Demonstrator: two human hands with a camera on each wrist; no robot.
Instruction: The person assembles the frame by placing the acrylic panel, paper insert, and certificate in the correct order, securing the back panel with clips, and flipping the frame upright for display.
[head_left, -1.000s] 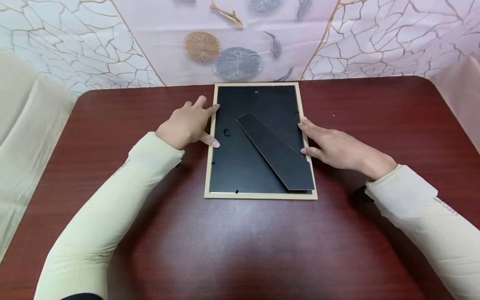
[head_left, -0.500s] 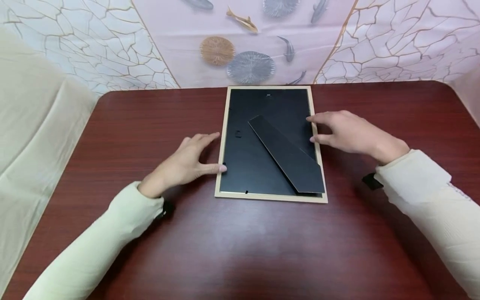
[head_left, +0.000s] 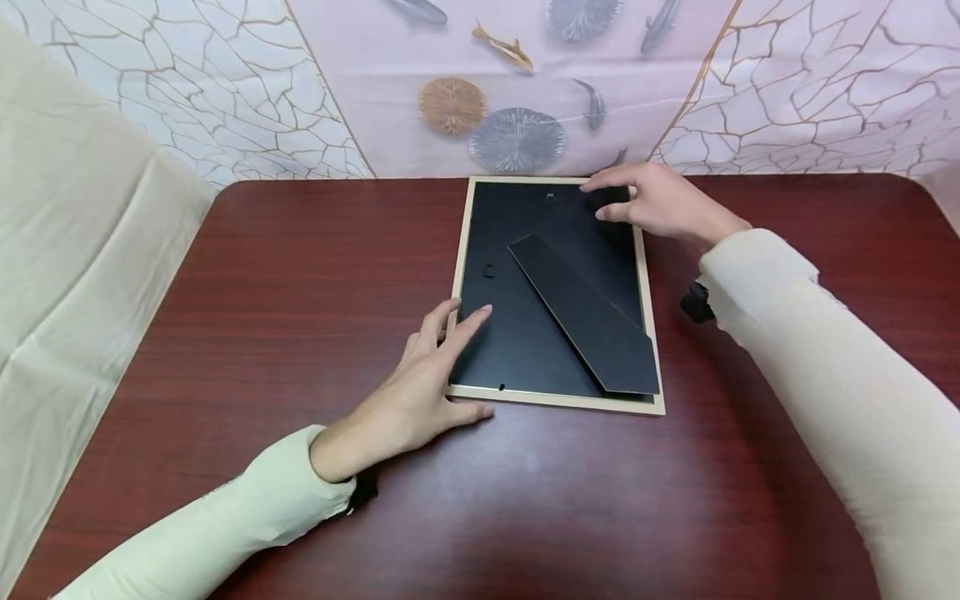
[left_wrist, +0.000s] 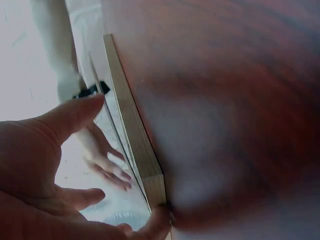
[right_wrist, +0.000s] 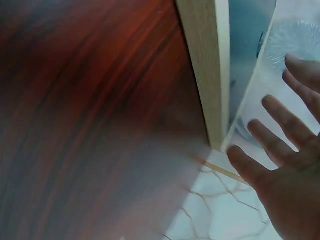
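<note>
A picture frame (head_left: 570,402) with a light wooden border lies face down on the table, its black backing board (head_left: 510,350) upward. Across the board slants a black easel stand (head_left: 588,321). My left hand (head_left: 408,400) is at the near left corner, fingers spread; in the left wrist view a fingertip touches the wooden edge (left_wrist: 132,120). Over the far right corner hovers my right hand (head_left: 663,200), its fingers loosely extended. The right wrist view shows those fingers apart beside the frame's corner (right_wrist: 215,135), holding nothing.
The dark red wooden table (head_left: 315,275) runs back to a patterned cloth backdrop (head_left: 517,92). Cream fabric (head_left: 75,250) hangs along the left side. A small metal hanger (head_left: 489,271) sits on the backing board.
My left hand has slid down the frame's left side to its near corner. The right hand has moved from the right edge up to the far right corner. The camera view has shifted slightly.
</note>
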